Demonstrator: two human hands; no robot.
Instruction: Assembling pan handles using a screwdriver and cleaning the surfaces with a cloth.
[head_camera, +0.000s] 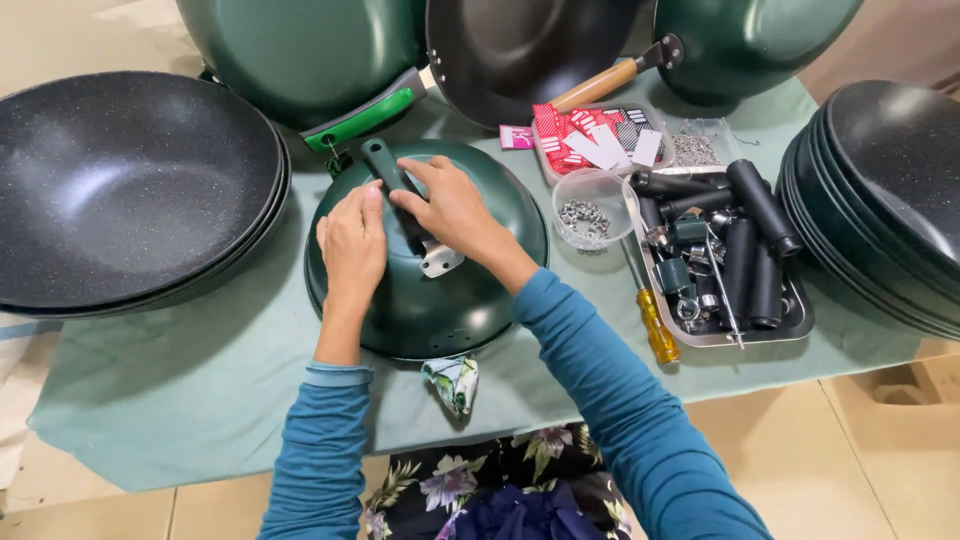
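Your left hand (352, 245) lies flat, fingers together, on the upturned green pan (425, 300) at centre. Your right hand (455, 210) pinches the green handle (385, 165), whose metal bracket (441, 260) rests on the pan; no screw shows, so fastening appears outstanding. At 3 o'clock, the screwdriver (655, 325) lies untouched beside the tray (790, 325) of black handles.

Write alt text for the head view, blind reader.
Both hands, left hand and right hand, press a green handle against an upturned green pan on a green cloth. Stacked black pans sit left; a tray of black handles and a yellow screwdriver right.
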